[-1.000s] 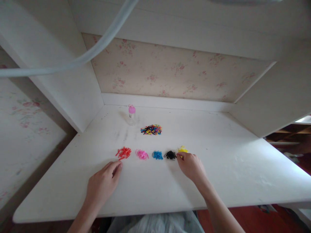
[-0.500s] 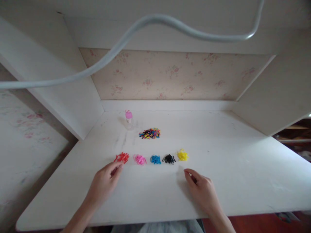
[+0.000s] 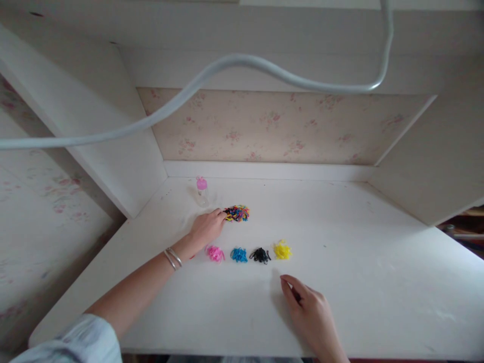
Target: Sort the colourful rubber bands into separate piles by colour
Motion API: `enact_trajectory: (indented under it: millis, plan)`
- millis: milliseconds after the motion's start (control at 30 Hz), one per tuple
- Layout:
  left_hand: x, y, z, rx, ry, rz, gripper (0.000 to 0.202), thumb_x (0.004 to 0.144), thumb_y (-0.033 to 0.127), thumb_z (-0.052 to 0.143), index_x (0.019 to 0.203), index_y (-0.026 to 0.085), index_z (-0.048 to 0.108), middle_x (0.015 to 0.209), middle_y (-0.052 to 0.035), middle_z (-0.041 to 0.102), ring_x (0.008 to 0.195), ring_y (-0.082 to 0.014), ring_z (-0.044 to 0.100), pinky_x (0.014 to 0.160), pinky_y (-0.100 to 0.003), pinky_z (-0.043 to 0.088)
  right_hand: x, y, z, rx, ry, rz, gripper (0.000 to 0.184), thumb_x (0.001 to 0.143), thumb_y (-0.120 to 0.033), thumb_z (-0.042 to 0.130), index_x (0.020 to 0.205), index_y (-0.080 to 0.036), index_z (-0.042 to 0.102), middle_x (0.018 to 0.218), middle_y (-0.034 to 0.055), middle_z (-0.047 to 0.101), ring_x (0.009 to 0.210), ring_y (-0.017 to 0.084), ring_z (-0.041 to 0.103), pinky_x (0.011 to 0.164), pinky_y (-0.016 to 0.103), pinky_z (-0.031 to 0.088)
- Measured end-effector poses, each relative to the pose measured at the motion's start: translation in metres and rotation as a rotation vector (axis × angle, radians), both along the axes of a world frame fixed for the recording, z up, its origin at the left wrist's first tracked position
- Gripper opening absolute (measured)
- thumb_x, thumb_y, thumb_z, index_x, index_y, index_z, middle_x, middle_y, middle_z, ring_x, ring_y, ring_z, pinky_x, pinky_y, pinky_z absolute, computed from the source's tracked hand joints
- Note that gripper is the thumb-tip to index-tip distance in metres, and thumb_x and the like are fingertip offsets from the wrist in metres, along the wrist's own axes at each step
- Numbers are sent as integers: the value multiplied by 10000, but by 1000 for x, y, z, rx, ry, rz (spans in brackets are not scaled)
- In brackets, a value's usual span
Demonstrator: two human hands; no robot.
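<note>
My left hand reaches over to the left edge of a mixed pile of small coloured rubber bands. Its fingers are bunched together at the bands, and what lies between the fingertips is hidden. My right hand rests low over the table in front of the yellow bands, thumb and forefinger pinched; I cannot make out anything in them. Sorted heaps lie in a row: pink bands, blue bands, black bands and the yellow ones. My left wrist mostly covers the red bands.
A clear little bottle with a pink cap stands behind my left hand. The white table has side panels and a flower-patterned back wall. A pale cable crosses the upper view.
My left hand has moved from the red heap forward and right to the mixed pile. My right hand stays nearly in place, still pinched. The camera view has tilted slightly upward.
</note>
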State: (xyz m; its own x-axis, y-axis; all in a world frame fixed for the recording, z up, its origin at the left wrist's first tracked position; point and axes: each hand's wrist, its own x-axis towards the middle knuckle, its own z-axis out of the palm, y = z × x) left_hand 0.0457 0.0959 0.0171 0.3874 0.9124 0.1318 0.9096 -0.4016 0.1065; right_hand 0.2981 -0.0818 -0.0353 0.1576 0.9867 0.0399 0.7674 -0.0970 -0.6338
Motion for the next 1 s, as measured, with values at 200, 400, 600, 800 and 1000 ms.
enact_trajectory:
  millis: [200, 400, 600, 800, 1000]
  plan:
    - [3, 11, -7, 15, 54, -25, 300, 939, 301, 361, 1064, 224, 623, 1025, -71, 597, 799, -170, 629, 649, -263, 433, -1, 0, 1, 2, -21, 15, 370, 894, -456, 364, 966, -275, 679, 732, 32, 703, 627, 176, 637, 595, 234, 442]
    - [-2, 14, -9, 27, 57, -28, 310, 947, 315, 346, 998, 214, 634, 989, -49, 585, 767, -147, 619, 629, -246, 413, 0, -1, 0, 10, -31, 32, 375, 908, -457, 360, 982, -264, 673, 750, 32, 703, 639, 172, 640, 590, 231, 432]
    - [-10, 13, -4, 54, 8, -20, 280, 943, 324, 368, 996, 245, 631, 987, -21, 579, 761, -140, 618, 624, -242, 415, -1, -1, 0, 19, -66, 43, 386, 915, -461, 348, 983, -260, 670, 751, 27, 701, 635, 166, 636, 593, 227, 426]
    - [-1, 6, 16, 65, -78, -88, 306, 954, 321, 338, 1036, 230, 619, 1013, -31, 554, 825, -140, 605, 698, -244, 433, -3, 0, 4, 21, -72, 40, 372, 916, -448, 353, 970, -264, 672, 709, 18, 686, 593, 154, 613, 570, 224, 407]
    - [57, -14, 25, -30, -140, -364, 276, 926, 339, 412, 934, 254, 674, 969, -1, 577, 829, -114, 599, 769, -219, 439, -2, 0, 3, 11, -63, 32, 362, 915, -439, 360, 973, -262, 671, 701, 17, 680, 592, 155, 607, 577, 226, 399]
